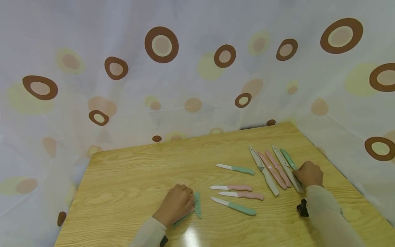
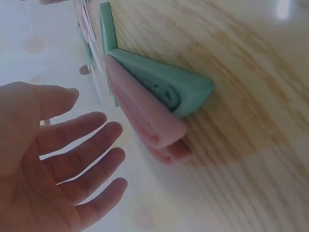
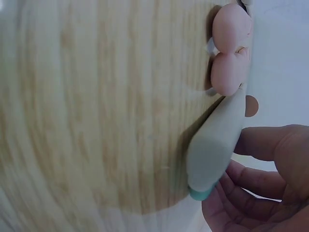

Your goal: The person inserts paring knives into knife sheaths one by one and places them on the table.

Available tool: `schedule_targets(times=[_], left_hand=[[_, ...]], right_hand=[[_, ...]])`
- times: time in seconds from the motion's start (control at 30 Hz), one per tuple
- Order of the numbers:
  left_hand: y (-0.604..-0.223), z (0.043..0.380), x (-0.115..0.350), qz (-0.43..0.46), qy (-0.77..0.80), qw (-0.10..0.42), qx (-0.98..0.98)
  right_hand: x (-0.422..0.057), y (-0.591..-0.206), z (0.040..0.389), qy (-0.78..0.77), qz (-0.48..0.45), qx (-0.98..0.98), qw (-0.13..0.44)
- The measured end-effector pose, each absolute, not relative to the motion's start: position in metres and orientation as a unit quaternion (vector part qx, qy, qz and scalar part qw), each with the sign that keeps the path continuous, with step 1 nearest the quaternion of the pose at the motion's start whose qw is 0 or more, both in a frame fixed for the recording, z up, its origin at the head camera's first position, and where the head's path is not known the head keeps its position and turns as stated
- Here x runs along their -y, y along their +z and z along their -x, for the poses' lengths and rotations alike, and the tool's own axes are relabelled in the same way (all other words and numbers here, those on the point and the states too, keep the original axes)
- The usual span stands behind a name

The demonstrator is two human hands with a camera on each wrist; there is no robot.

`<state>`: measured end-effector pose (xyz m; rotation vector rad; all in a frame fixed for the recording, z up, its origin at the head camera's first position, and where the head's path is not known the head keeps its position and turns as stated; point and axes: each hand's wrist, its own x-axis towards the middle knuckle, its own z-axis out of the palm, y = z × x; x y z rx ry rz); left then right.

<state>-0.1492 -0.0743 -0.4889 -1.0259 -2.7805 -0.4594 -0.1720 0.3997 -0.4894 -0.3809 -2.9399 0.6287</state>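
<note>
My left hand (image 1: pixel 177 204) is just over the table at front centre, fingers loosely spread and holding nothing. Beside it in the left wrist view are pink blade covers (image 2: pixel 145 106) and a green blade cover (image 2: pixel 166 82) with raised lettering. Another green cover (image 1: pixel 198 206) lies just right of this hand in the head view. At the table's right side my right hand (image 1: pixel 309 174) pinches a green knife (image 1: pixel 288 159), its handle mostly hidden by the hand. Directly alongside lies a beige-handled knife (image 1: pixel 288 170); its handle (image 3: pixel 215 145) overlaps the green one in the right wrist view.
Left of the beige-handled knife are two pink covered knives (image 1: pixel 277 168) and another beige-handled knife (image 1: pixel 264 173). Several uncovered white-bladed knives with green handles (image 1: pixel 242 208) and pink handles (image 1: pixel 251 195) lie mid-table. A dotted curtain (image 1: pixel 191 68) stands behind the wooden table (image 1: pixel 123 178).
</note>
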Motion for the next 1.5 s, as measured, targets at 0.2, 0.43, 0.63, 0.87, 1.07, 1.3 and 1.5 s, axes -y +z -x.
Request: schedule_targets(times=[0.2, 0.43, 0.63, 0.87, 1.07, 1.3, 1.5], left_hand=[[-0.491, 0.146, 0.073, 0.348, -0.18, 0.043, 0.919], [-0.494, 0.15, 0.069, 0.362, -0.155, 0.082, 0.915], [-0.488, 0.151, 0.057, 0.351, -0.11, 0.087, 0.926], [-0.486, 0.15, 0.045, 0.295, -0.045, 0.051, 0.953], [-0.492, 0.152, 0.038, 0.292, -0.062, 0.043, 0.953], [-0.493, 0.152, 0.033, 0.294, -0.084, 0.031, 0.952], [-0.492, 0.153, 0.031, 0.297, -0.093, 0.026, 0.95]], right_hand=[[-0.402, -0.493, 0.166, 0.206, 0.12, 0.971, 0.034], [-0.392, -0.486, 0.159, 0.197, 0.118, 0.972, 0.051], [-0.37, -0.473, 0.144, 0.2, 0.09, 0.974, 0.063], [-0.335, -0.458, 0.123, 0.206, 0.019, 0.973, 0.1], [-0.314, -0.46, 0.115, 0.211, -0.01, 0.974, 0.085], [-0.303, -0.468, 0.111, 0.215, -0.044, 0.971, 0.094], [-0.298, -0.468, 0.11, 0.218, -0.048, 0.972, 0.077]])
